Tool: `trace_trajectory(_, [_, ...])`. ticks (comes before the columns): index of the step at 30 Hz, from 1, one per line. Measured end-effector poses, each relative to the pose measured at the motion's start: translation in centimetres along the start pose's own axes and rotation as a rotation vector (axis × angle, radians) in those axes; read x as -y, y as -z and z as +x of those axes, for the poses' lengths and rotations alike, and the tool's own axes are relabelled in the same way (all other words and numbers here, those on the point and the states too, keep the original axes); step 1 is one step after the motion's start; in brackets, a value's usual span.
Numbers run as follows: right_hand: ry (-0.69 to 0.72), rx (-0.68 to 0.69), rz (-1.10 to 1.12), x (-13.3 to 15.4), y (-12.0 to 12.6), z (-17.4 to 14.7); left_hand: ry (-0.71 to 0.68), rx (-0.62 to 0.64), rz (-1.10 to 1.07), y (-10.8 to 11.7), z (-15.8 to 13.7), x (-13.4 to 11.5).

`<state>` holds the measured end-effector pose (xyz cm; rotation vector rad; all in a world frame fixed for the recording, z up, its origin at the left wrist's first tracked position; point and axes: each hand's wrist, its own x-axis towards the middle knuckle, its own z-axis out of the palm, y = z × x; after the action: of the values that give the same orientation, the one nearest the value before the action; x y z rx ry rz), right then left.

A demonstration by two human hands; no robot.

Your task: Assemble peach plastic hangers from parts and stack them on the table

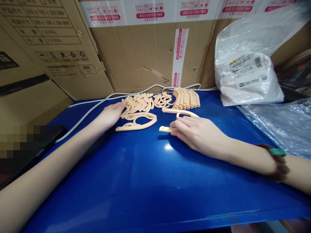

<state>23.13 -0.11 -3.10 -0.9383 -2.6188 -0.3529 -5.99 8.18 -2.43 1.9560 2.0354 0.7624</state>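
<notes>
My left hand [112,112] lies at the left end of a pile of small curved beige plastic pieces [139,103]. Its fingers are stretched out and touch the pile; the thumb is hidden. My right hand [198,131] is closed on a beige arm of a folding hanger [166,129], whose holed end sticks out past the fingertips. Just behind those fingers is another hanger arm [178,111] with a curved piece; whether the two are joined is hidden. Between my hands lie folded beige hangers [138,123], stacked close together.
Beige ring-shaped pieces [162,100] and a row of hanger arms [186,98] lie at the back of the blue table [150,181]. Behind them run a white cable [89,118] and cardboard boxes [145,48]. A white plastic bag [247,74] stands right; a dark device [46,142] lies left.
</notes>
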Motion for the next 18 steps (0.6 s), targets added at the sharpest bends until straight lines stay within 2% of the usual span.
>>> trace_trajectory(6, [-0.004, -0.002, -0.004, 0.0, -0.1, 0.0, 0.085, 0.035, -0.125, 0.4, -0.8, -1.3])
trace_trajectory(18, [-0.002, -0.012, -0.002, 0.0, -0.1, 0.0, 0.055, 0.048, -0.158, 0.4, -1.3, -1.7])
